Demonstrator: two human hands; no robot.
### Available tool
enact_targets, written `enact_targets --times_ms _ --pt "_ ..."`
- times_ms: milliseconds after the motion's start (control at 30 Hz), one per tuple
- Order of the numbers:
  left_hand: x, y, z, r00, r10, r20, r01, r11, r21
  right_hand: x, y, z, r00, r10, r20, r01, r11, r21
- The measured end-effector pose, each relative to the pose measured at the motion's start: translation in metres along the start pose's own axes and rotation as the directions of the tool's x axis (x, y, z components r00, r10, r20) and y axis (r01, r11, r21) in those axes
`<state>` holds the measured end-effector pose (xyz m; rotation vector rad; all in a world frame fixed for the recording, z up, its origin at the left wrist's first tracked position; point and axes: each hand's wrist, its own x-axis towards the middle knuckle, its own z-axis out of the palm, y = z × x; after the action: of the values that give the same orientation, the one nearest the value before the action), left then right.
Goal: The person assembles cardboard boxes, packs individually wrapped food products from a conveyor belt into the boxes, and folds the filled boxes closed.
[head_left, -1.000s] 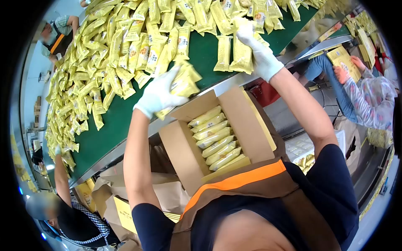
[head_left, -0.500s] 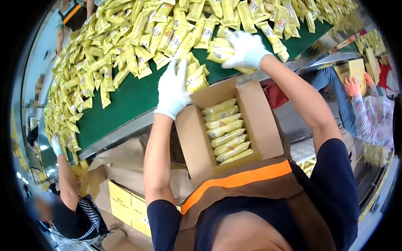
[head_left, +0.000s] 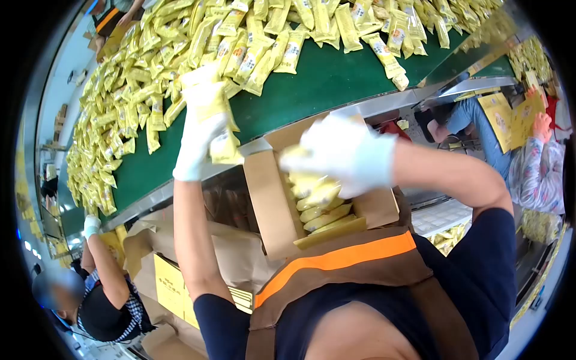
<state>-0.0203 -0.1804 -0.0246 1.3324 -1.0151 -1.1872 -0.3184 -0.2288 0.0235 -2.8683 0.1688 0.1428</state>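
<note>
Small yellow plastic-wrapped packets lie heaped on the green conveyor belt. My left hand, in a white glove, is closed around several packets at the belt's near edge. Below it, an open cardboard box holds a row of packets standing side by side. My right hand, gloved too and smeared by motion, is over the far part of the box with yellow packets at its fingers. It covers much of the row; how many packets it grips is hidden.
A metal rail edges the belt. Brown paper and cartons, one with a yellow panel, stand at lower left. A co-worker reaches to the belt there. Another person at right handles a yellow carton.
My right hand has come from the belt down over the box with its packets. My left hand has moved left and now grips packets. The person at right has shifted their carton.
</note>
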Motion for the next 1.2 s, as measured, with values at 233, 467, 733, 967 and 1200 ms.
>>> enact_targets --times_ms 233,467,733,967,1200 --pt "-0.039 -0.001 0.048 0.735 -0.259 0.626 0.374 0.925 -0.057 0.024 -0.037 0.108 0.916 0.008 0.400 -0.089 0.979 0.184" --pt "-0.028 -0.033 0.141 0.764 -0.440 0.472 -0.414 0.228 0.881 -0.014 -0.062 0.122 0.953 0.007 0.304 -0.064 0.982 0.178" --pt "-0.058 -0.149 0.149 0.846 0.100 0.524 -0.483 -0.273 0.832 -0.008 -0.030 0.026 0.955 -0.114 0.274 0.047 0.970 0.237" --pt "0.017 0.013 0.123 0.826 0.263 0.498 -0.535 0.088 0.841 0.088 0.210 0.011 0.812 0.393 -0.431 -0.284 0.912 0.297" --pt "0.142 -0.064 0.042 0.970 0.226 0.090 -0.127 0.154 0.980 0.096 0.189 0.059 0.928 0.333 -0.169 -0.316 0.941 0.119"
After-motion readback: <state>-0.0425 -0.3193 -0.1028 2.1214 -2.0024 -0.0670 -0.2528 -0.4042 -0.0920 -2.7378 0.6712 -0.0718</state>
